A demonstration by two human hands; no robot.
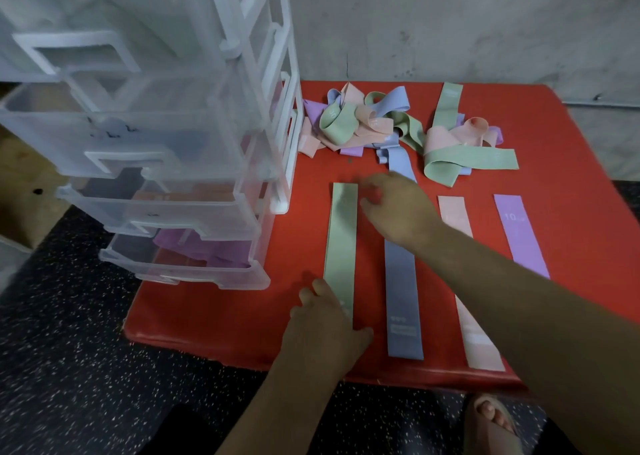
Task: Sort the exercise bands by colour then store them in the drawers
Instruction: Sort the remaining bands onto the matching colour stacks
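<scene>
1. Hands apart: pressing with left hand [322, 326] on near end of flat pale-green fabric band [341, 240]; reaching with right hand [398, 209], fingers loose, gripping nothing, beside far end.
2. Laid alongside on red tabletop [214, 316]: blue-grey fabric band [401, 299], pink fabric band [478, 350], purple fabric band [523, 236].
3. Heaped behind: tangled pile of pastel bands [374, 125], beside clear plastic drawer unit [173, 136].

The left hand [322, 319] lies low and near, palm down, its fingers spread and almost straight; its forearm comes up from the lower edge. The right arm reaches forward from the lower right. The right hand [398, 209] is palm down, its fingers loosely bent and somewhat blurred.
</scene>
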